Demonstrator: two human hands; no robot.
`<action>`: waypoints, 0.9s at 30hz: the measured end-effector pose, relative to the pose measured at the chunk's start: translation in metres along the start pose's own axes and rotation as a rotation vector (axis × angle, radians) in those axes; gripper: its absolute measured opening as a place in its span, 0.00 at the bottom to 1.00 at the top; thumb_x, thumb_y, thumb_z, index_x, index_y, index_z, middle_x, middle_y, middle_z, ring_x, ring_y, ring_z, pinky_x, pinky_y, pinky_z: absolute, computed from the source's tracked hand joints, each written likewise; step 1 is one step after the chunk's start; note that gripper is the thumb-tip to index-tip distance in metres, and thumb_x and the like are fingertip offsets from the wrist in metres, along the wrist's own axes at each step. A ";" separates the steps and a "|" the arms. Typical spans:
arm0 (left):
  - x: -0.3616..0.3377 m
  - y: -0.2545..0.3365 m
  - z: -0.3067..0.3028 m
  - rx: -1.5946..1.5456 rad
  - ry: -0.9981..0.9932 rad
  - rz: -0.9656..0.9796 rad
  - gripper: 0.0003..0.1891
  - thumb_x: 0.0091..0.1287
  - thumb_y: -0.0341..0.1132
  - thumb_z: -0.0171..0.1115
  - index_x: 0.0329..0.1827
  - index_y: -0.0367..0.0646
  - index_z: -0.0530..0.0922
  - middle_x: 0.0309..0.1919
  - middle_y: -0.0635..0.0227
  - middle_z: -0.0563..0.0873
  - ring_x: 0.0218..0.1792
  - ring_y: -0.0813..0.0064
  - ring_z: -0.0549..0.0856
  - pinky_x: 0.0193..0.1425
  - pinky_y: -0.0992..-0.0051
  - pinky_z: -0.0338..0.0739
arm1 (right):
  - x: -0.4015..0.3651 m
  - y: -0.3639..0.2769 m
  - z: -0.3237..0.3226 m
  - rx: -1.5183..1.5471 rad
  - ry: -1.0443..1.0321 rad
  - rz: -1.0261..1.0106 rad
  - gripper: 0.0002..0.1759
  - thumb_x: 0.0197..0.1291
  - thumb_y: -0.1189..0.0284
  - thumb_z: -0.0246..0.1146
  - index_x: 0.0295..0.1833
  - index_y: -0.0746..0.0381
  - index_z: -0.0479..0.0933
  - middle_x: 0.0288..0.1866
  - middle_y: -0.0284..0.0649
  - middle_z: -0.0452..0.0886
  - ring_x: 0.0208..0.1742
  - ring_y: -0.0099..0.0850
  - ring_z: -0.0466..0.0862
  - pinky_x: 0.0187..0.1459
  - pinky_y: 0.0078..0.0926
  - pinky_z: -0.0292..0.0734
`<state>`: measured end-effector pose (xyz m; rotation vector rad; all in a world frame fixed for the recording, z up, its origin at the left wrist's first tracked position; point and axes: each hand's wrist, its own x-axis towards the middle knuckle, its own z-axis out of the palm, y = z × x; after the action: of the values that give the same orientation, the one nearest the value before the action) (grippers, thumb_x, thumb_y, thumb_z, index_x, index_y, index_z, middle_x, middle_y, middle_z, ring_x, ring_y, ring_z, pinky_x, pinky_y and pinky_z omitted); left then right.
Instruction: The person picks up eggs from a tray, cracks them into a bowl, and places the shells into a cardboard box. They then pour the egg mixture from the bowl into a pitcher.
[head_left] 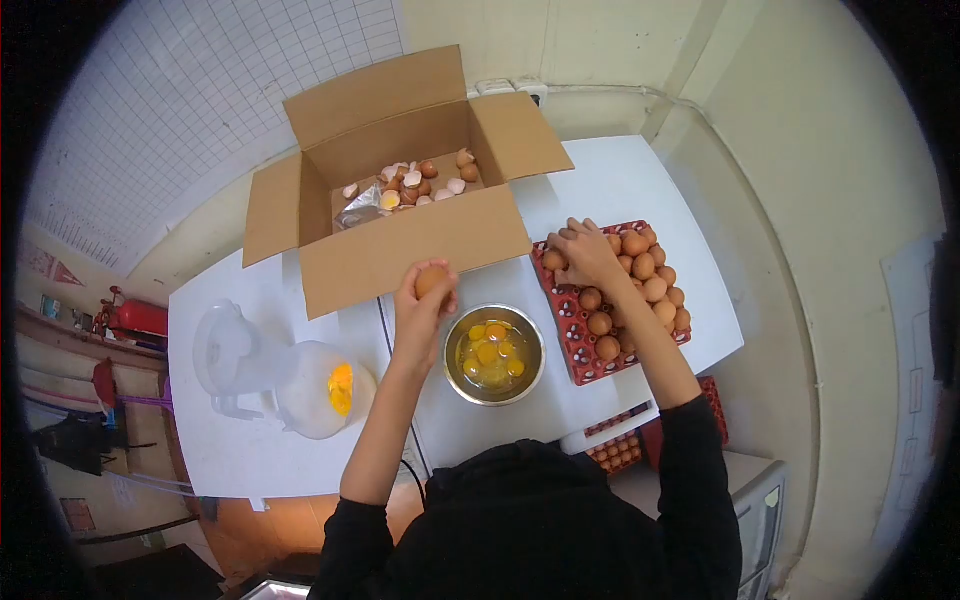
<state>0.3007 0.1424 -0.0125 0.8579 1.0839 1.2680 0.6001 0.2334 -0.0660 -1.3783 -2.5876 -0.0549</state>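
A brown egg [432, 281] is held in my left hand [425, 305], above the table between the cardboard box and the metal bowl. My right hand [585, 255] reaches over the back left part of the red egg tray [582, 368], its fingers curled at an egg [554, 260]; the fingers partly hide what they touch. Brown eggs fill much of the tray's right side, and several cells at its left are bare. Between my forearms stands the metal bowl [538, 372] with several yolks [488, 353] and clear egg white in it.
The open cardboard box [410, 240] behind the bowl holds cracked eggshells [412, 180] and a clear plastic piece. At the left are a translucent jug [235, 350] and a translucent container [310, 390] with yellow in it. More egg trays [618, 453] lie below the table's right side.
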 end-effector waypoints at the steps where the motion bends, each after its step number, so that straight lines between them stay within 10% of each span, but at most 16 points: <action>1: -0.004 -0.011 -0.004 -0.052 -0.033 -0.037 0.13 0.64 0.28 0.65 0.50 0.39 0.75 0.35 0.67 0.79 0.29 0.80 0.78 0.31 0.81 0.72 | -0.002 -0.002 -0.005 0.064 0.019 0.043 0.22 0.36 0.66 0.74 0.43 0.57 0.80 0.36 0.36 0.82 0.49 0.33 0.78 0.51 0.35 0.72; 8: -0.030 -0.052 -0.021 -0.406 -0.215 -0.454 0.14 0.76 0.35 0.50 0.58 0.38 0.74 0.47 0.57 0.82 0.42 0.73 0.80 0.50 0.77 0.79 | -0.046 -0.052 -0.032 1.809 0.205 0.545 0.20 0.67 0.63 0.55 0.59 0.62 0.72 0.40 0.43 0.84 0.27 0.23 0.80 0.32 0.18 0.79; 14: -0.038 -0.073 -0.006 -0.377 -0.282 -0.558 0.20 0.77 0.45 0.50 0.60 0.38 0.73 0.45 0.58 0.84 0.42 0.71 0.82 0.44 0.77 0.79 | -0.076 -0.105 -0.018 2.220 -0.070 0.903 0.19 0.70 0.59 0.58 0.56 0.63 0.74 0.46 0.48 0.86 0.33 0.25 0.83 0.38 0.19 0.80; 21: -0.040 -0.072 0.004 -0.352 -0.298 -0.549 0.19 0.78 0.49 0.50 0.56 0.42 0.75 0.45 0.60 0.86 0.35 0.76 0.80 0.40 0.79 0.76 | -0.055 -0.147 -0.056 1.616 0.371 0.567 0.11 0.70 0.65 0.62 0.48 0.60 0.73 0.39 0.37 0.83 0.32 0.20 0.80 0.34 0.11 0.73; 25: -0.041 -0.066 0.007 -0.371 -0.318 -0.531 0.21 0.78 0.52 0.49 0.56 0.44 0.76 0.41 0.68 0.85 0.33 0.80 0.77 0.37 0.81 0.74 | -0.057 -0.180 -0.080 0.772 0.756 0.159 0.21 0.65 0.70 0.66 0.61 0.62 0.74 0.46 0.43 0.81 0.42 0.30 0.83 0.40 0.24 0.79; 27: -0.045 -0.065 0.006 -0.375 -0.302 -0.532 0.22 0.78 0.54 0.48 0.56 0.44 0.76 0.40 0.71 0.84 0.32 0.82 0.76 0.36 0.81 0.72 | -0.060 -0.181 -0.067 0.743 0.603 0.092 0.26 0.60 0.72 0.68 0.64 0.62 0.74 0.48 0.46 0.79 0.47 0.38 0.83 0.47 0.32 0.79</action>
<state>0.3275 0.0896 -0.0658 0.4161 0.7309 0.8212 0.4950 0.0739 -0.0009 -0.9867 -1.7633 0.3995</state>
